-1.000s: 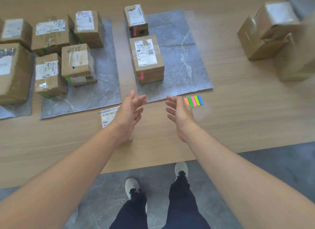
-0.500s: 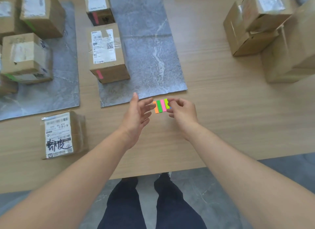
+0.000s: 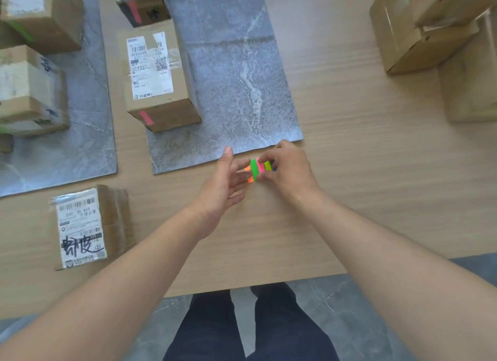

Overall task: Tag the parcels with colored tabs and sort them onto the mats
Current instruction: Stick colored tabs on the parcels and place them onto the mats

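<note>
Grey mats, two; neon tabs, five.

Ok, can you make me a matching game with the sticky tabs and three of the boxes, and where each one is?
Things
1. tabs
2. pink-tab box
3. green-tab box
4. scribbled box

Places
A. on the bare table, off the mats
B. on the left mat
C. pinched in the right hand
D. on the right mat

Pairs: 1-C, 2-D, 3-B, 4-A
</note>
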{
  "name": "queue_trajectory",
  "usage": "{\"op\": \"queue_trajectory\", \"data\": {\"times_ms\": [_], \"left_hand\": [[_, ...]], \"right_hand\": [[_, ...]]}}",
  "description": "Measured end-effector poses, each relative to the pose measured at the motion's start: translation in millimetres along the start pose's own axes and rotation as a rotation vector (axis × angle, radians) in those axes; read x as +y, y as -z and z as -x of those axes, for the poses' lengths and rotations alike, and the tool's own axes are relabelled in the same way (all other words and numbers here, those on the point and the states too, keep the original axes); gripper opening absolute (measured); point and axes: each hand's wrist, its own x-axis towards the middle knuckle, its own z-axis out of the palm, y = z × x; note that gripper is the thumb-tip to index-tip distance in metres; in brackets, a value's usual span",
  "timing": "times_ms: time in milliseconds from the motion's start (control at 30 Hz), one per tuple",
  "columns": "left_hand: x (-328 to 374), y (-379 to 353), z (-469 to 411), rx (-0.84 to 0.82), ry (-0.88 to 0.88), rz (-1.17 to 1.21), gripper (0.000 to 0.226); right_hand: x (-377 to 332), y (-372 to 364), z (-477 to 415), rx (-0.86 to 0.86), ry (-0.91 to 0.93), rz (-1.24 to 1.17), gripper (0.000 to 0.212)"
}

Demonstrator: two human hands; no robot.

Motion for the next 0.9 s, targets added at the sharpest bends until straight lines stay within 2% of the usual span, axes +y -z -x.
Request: {"op": "queue_trajectory", "data": {"times_ms": [167, 267, 400, 467, 500, 600, 767, 833, 900], "left_hand": [[8, 1, -1, -0.016, -0.011, -0.078, 0.068], [10, 4, -3, -0.018, -0.092, -0.241, 0.053], [-4, 28, -18, 0.019, -0.581, -1.036, 0.045], [-10, 35, -26, -0.061, -0.750, -1.304, 0.049], [-11, 36, -26, -0.083, -0.774, -1.382, 0.049], [-19, 34, -27, -0.061, -0.771, -1.488, 0.050], [-22, 22, -28, -0.023, -0.687, -1.593, 0.059], [-25, 19, -27, -0.016, -0.661, -1.604, 0.061], [-26, 19, -24, -0.020, -0.652, -1.610, 0.064]], "right_hand": [[5, 2, -9, -0.015, 0.019, -0.045, 0.027], [11, -2, -13, 0.019, 0.087, -0.029, 0.014], [19, -4, -10, 0.043, 0.245, 0.088, 0.006], [23, -3, -5, 0.075, 0.339, 0.147, 0.006], [25, -3, -4, 0.089, 0.372, 0.165, 0.006], [28, -3, -2, 0.103, 0.416, 0.176, 0.006], [28, 4, -5, 0.035, 0.358, 0.155, 0.006], [24, 4, -4, 0.099, 0.273, 0.064, 0.005], [20, 3, -2, 0.258, 0.062, -0.170, 0.008]]}}
